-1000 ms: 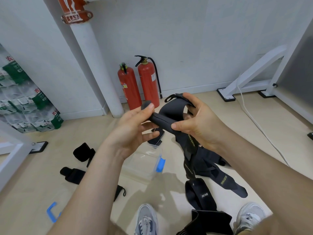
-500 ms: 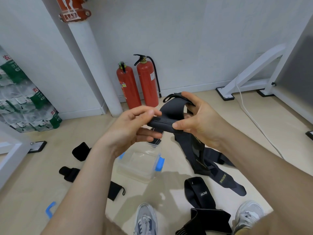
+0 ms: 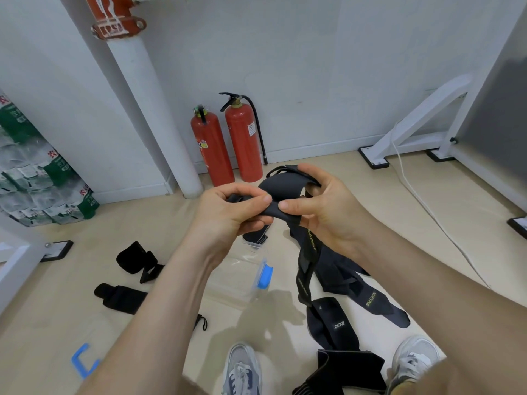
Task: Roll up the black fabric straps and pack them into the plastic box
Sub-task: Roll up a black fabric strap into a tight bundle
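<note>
Far edge of the floor [image 3: 137, 223], against the wall [image 3: 313, 52]: two red fire extinguishers, upright and just beside each other, the left one [image 3: 211, 149] shorter, the right one [image 3: 243, 146] with a black hose. Left of them a white pipe [image 3: 148, 109] runs up from the floor, with a red collar [image 3: 118, 25] high on it. Far left corner: stacked shrink-wrapped packs of bottled water [image 3: 42, 178], green labels. Far right corner: white frame brace [image 3: 413, 121] on a black foot plate [image 3: 373, 161], grey panel [image 3: 496, 109] beside it. A white cable [image 3: 422, 195] trails across the floor along the right edge. Near edge: two light sneakers, left [image 3: 242, 369] and right [image 3: 413, 357].
</note>
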`<state>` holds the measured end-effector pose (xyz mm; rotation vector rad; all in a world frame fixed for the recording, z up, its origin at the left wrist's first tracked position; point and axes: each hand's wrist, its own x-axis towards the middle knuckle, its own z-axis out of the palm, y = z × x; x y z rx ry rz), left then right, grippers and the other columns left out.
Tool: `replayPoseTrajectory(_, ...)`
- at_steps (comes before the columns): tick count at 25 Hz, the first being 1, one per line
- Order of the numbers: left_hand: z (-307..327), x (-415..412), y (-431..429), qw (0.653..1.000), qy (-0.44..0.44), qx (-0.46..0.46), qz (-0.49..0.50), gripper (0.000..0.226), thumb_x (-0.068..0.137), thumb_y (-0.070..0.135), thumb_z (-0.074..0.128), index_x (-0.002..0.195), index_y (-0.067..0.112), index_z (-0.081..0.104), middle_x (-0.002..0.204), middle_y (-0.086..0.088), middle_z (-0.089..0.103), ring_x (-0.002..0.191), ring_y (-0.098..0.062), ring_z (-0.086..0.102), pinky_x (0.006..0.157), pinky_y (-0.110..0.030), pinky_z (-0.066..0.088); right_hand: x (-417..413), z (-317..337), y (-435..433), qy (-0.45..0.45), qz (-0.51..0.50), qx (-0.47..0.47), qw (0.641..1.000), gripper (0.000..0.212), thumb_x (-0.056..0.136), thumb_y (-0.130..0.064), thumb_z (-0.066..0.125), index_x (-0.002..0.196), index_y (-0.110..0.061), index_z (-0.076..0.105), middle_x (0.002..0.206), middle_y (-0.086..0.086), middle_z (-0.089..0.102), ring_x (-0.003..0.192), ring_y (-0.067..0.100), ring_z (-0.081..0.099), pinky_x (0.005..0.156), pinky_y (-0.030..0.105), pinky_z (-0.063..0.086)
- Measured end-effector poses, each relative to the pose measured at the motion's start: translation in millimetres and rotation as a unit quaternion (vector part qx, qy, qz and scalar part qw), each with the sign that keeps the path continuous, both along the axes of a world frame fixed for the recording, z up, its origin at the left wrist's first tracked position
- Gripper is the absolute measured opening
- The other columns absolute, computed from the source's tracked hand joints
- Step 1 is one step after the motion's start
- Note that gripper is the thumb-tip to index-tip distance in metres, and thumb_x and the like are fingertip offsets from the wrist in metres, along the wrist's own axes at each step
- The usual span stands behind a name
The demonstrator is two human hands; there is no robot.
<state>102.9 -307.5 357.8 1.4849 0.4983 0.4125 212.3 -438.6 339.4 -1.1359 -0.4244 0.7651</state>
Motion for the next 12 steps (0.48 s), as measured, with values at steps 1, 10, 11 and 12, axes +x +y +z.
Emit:
replayPoseTrajectory(1,1.3,-2.7,2.5,0.999,-0.007,-0.012,-0.031,0.011,0.072,0.006,0.076,0.079,0.011,0.07,0.074,-0.011,0.07,0.058,-0.017,0.07,0.054,-0.019,0.056,0.3,1.1,-1.3,0.01,0.005,0.003,1.0,0.071,0.075,0.024,0.065,0.135,-0.011,0.049,0.129,0.022,0.059,0.094,0.027,0.069,0.066,0.031,0.059)
replayPoseTrajectory(10,3.5,-5.1,0.6,0.996,-0.026,0.071,-0.048,0.022,0.067,0.014,0.074,0.087,0.008,0.068,0.074,-0.011,0.074,0.067,-0.02,0.073,0.062,-0.024,0.059,3.1,2.8,-3.0,0.057,0.008,0.03,0.998,0.064,0.078,0.022,0.062,0.133,-0.009,0.051,0.124,0.017,0.063,0.104,0.029,0.069,0.084,0.041,0.061)
replayPoseTrajectory(11,3.4,-5.0,1.0,0.996,-0.013,0.071,-0.048,0.019,0.07,0.014,0.074,0.087,0.007,0.067,0.075,-0.01,0.074,0.07,-0.02,0.074,0.065,-0.025,0.06,4.9,1.6,-2.2,0.057,0.001,0.029,0.998,0.075,0.078,0.023,0.062,0.142,-0.01,0.043,0.13,0.015,0.06,0.11,0.03,0.067,0.084,0.041,0.06)
replayPoseTrajectory(12,3.6,-5.1,1.8,0.996,0.002,0.073,-0.047,0.014,0.075,0.012,0.073,0.086,0.006,0.067,0.076,-0.008,0.074,0.072,-0.02,0.074,0.068,-0.026,0.061,6.5,1.4,-2.5,0.055,-0.003,0.034,0.998,0.08,0.078,0.023,0.061,0.147,-0.012,0.039,0.127,0.011,0.061,0.109,0.027,0.067,0.08,0.04,0.061)
